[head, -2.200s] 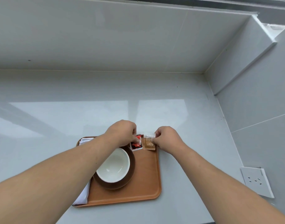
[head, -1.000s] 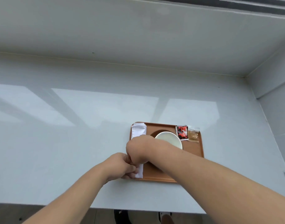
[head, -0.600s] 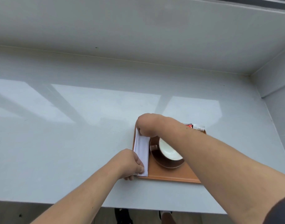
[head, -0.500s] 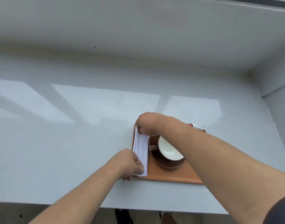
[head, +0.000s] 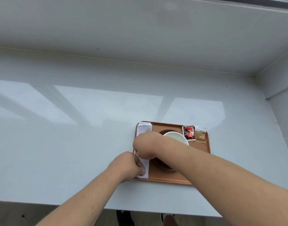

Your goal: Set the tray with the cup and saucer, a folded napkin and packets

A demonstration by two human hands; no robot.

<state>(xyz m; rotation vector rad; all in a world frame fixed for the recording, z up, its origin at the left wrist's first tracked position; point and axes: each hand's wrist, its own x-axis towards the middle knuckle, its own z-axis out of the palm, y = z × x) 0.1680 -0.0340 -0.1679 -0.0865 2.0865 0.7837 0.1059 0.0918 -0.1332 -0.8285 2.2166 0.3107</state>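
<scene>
An orange tray [head: 199,154] lies on the grey counter near its front edge. Along the tray's left side lies a white folded napkin [head: 144,128]. My left hand [head: 128,165] pinches the napkin's near end. My right hand [head: 145,146] presses on the napkin's middle, its forearm crossing over the tray. A white cup [head: 176,137] sits on a dark brown saucer [head: 163,165], both partly hidden by my right arm. At the tray's far right corner lie a red packet [head: 188,132] and a brown packet [head: 200,134], side by side.
The grey counter [head: 74,136] stretches wide to the left and behind the tray. A wall runs along the back and another on the right [head: 283,88]. The counter's front edge [head: 140,209] is close below the tray, with feet visible under it.
My right hand slid from the napkin's far end toward its middle, nearer my left hand. The far end of the napkin and both packets now show. My left hand stays at the near end.
</scene>
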